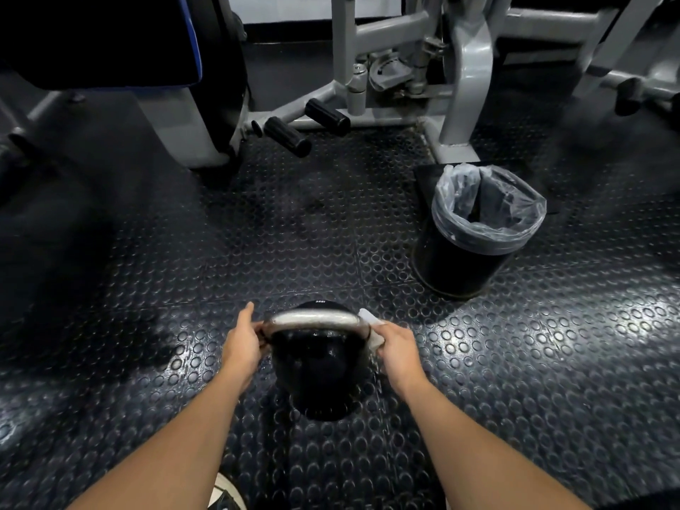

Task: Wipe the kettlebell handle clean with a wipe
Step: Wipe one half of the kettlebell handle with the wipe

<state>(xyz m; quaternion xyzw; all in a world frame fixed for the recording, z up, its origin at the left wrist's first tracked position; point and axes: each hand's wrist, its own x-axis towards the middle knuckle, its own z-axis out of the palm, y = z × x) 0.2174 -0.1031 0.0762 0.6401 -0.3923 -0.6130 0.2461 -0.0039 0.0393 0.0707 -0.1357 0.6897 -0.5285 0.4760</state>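
A black kettlebell [319,369] stands on the studded rubber floor right in front of me. Its steel handle [312,319] arches across the top. My left hand [241,342] grips the handle's left end. My right hand [395,349] presses a white wipe [373,325] against the handle's right end, where it bends down. Part of the wipe sticks out above my fingers; the rest is hidden under my palm.
A black waste bin [467,259] lined with a clear bag stands to the right, farther away. Grey machine frames [467,86] with black foot pegs [287,136] cross the back. A dark padded seat [110,42] hangs at upper left. A shoe tip [224,493] shows at the bottom.
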